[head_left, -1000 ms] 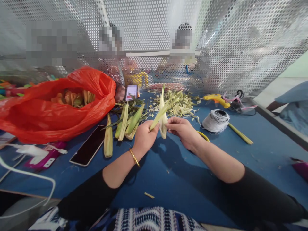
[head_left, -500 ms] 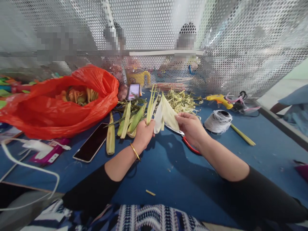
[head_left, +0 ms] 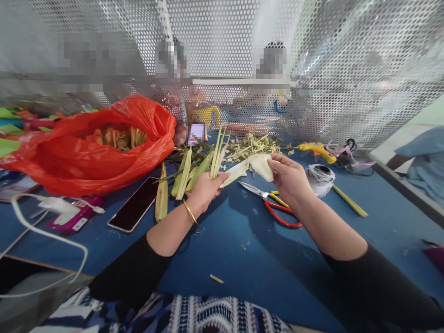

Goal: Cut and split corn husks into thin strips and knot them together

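Between my two hands stretches a pale corn husk [head_left: 261,165], bent over near its right end. My left hand [head_left: 207,187] is closed around narrow green husk strips [head_left: 217,152] that stick up from the fist, and it pinches the pale husk's left end too. My right hand [head_left: 288,178] pinches the broad pale end between thumb and fingers. Under and left of the right hand lie scissors [head_left: 282,215] with red handles. Behind my left hand rest several green husks [head_left: 185,178], and a pile of shredded husk [head_left: 255,145] lies farther back.
A red plastic bag [head_left: 86,166] holding husk pieces stands at left, with a phone [head_left: 133,206] and a purple power strip [head_left: 74,215] in front. White string [head_left: 319,179], a husk stalk [head_left: 350,201] and a yellow glue gun [head_left: 317,149] lie right. A perforated metal screen [head_left: 229,41] rises behind.
The pale husk has gone from standing upright to stretched sideways and folded over. My right hand has moved slightly right, and more of the scissors shows.
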The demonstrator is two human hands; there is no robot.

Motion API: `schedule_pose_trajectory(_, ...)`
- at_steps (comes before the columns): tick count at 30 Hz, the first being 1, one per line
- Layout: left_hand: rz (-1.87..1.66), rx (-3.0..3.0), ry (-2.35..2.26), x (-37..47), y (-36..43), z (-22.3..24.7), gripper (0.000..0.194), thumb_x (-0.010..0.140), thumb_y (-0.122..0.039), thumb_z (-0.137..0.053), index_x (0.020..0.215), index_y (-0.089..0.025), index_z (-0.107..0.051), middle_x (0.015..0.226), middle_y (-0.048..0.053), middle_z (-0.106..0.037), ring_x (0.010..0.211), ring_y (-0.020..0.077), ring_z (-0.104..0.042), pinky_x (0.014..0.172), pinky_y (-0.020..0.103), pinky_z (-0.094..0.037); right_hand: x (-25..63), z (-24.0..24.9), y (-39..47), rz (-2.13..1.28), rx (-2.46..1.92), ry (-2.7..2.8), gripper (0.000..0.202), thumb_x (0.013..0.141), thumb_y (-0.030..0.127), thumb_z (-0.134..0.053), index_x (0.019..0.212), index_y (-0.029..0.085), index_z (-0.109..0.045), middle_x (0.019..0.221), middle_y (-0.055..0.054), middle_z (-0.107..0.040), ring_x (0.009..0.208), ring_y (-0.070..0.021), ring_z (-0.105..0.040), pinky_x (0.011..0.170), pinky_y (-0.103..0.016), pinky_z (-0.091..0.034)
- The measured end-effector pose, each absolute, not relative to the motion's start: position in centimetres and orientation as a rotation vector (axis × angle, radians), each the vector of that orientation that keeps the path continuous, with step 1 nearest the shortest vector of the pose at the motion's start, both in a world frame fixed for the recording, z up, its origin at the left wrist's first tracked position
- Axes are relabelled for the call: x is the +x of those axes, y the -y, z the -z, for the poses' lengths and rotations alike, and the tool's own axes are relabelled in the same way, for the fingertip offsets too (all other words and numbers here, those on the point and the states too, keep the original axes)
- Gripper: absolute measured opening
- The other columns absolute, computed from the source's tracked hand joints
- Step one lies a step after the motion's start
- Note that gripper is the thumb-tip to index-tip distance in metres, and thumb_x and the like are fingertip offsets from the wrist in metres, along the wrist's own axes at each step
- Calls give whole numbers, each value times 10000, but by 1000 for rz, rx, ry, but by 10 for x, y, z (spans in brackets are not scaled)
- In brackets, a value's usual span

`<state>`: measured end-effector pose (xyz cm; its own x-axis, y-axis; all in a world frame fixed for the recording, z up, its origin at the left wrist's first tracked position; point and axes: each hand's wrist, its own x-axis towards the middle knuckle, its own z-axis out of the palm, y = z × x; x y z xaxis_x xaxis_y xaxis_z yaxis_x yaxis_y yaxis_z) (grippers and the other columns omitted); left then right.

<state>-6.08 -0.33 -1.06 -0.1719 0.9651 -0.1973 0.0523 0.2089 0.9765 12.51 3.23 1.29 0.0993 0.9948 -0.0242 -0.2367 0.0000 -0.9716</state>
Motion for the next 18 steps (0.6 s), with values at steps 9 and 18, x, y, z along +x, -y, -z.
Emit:
schedule_pose_trajectory(9,-936,1077,-1386,-76,6,-4,292,638,-277,-731,557,-185,-466,451,-82,-354,374,32,-277,387,194,-135,155,-45,-43,-1122,-1009,819,120,627,130,-644,732,188,-644,703,-3,-642,589,-116,-567,438,-206,-444)
schedule_pose_trajectory(18,-980,1150,-1575,-97,4,-3,250,642,-292,-724,581,-185,-506,405,-94,-336,349,41,-250,358,193,-157,197,-78,-40,-987,-900,852,131,683,101,-622,689,215,-687,775,-36,-631,657,-124,-566,444,-208,-413)
